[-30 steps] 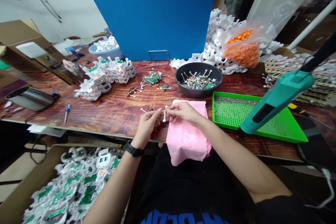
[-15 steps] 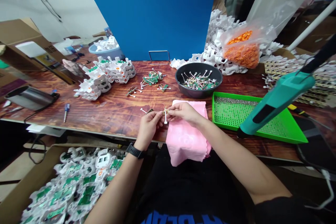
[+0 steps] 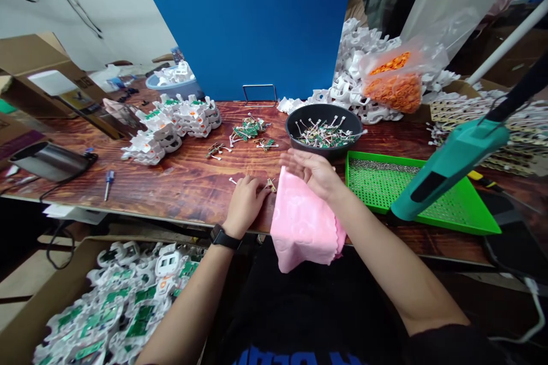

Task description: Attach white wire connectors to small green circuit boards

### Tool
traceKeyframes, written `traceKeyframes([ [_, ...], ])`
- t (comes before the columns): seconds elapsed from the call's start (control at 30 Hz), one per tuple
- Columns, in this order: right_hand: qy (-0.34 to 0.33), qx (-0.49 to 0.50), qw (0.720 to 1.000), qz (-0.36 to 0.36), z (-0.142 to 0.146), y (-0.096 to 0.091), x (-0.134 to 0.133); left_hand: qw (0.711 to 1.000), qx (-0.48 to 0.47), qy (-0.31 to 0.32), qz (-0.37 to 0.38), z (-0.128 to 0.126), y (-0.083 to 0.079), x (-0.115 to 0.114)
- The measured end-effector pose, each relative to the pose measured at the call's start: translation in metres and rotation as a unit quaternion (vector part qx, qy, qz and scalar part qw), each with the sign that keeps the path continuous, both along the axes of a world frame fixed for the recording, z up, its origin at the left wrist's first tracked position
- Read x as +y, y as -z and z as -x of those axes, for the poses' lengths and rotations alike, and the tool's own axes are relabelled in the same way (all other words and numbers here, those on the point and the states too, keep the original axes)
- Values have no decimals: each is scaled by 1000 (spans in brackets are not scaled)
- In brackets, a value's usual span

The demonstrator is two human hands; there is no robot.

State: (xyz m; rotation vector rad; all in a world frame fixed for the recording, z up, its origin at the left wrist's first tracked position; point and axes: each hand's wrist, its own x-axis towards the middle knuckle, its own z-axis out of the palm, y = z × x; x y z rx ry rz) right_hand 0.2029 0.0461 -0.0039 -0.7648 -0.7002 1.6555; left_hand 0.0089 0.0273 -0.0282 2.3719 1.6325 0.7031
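My left hand (image 3: 245,201) rests knuckles-up on the wooden table (image 3: 180,182), its fingers curled against a small wired part (image 3: 270,185) at the edge of the pink cloth (image 3: 302,222). A black watch is on that wrist. My right hand (image 3: 311,170) hovers above the cloth with fingers spread and nothing in it, just in front of the dark bowl (image 3: 324,130) of small wired green boards.
A green perforated tray (image 3: 411,191) lies right of the cloth, with a teal hanging tool (image 3: 454,159) over it. Loose wired boards (image 3: 248,131) and white housings (image 3: 171,122) lie behind my hands. A bag of orange pieces (image 3: 396,82) leans at the back right. A box of housings (image 3: 124,302) stands below the table.
Both hands held the small wired part together in the air. Now the left hand has lowered it to the table and the right hand has let go and lifted toward the bowl.
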Motion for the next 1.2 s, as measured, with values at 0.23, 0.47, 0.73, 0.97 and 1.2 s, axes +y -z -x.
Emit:
traceKeyframes([
  [0.23, -124, -264, 955, -50, 21, 19, -9, 974, -215, -62, 46, -7, -8, -15],
  [0.47, -126, -285, 934, -177, 20, 21, -7, 893, -424, -24, 146, -13, -15, -24],
  [0.73, -123, -384, 881, -248, 21, 26, -9, 908, -382, -21, 169, -5, -29, -23],
  [0.97, -90, -447, 844, -283, 21, 21, -11, 897, -403, -26, 180, -2, -24, -21],
  [1.2, -93, -428, 856, -275, 22, 25, -10, 884, -427, -25, 189, -2, -21, -19],
])
